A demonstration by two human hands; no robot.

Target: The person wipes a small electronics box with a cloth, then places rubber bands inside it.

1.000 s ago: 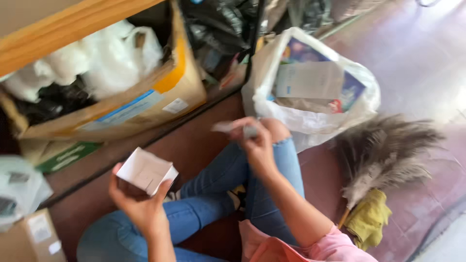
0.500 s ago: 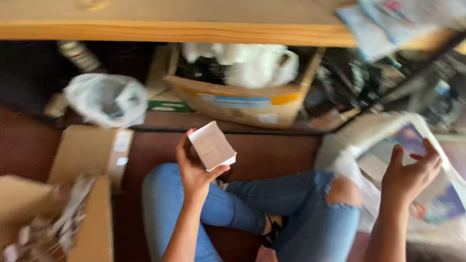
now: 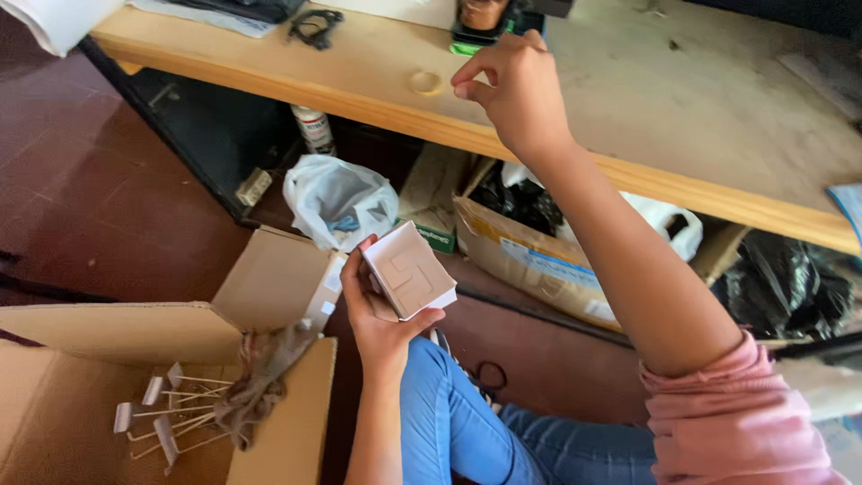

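Observation:
My left hand [image 3: 377, 310] holds a small white folded paper box [image 3: 410, 269] above my blue-jeaned lap, its flat base turned up toward me. My right hand [image 3: 510, 85] is stretched out over the wooden tabletop [image 3: 628, 99], fingers curled with thumb and forefinger close together; nothing is visibly held in it. It hovers near a small round wooden ring [image 3: 426, 83] and a dark object with a green base [image 3: 480, 31] on the table.
An open cardboard box [image 3: 135, 359] at the lower left holds several thin sticks with white tags and a rag. Under the table sit a white plastic bag [image 3: 339, 202], a spray can [image 3: 312, 130], another filled cardboard box [image 3: 530, 256] and black bags [image 3: 790, 287].
My view swung up and left from the floor to the table. My right hand let go of a small paper piece, opened, then rose onto the tabletop. The left hand kept the white box.

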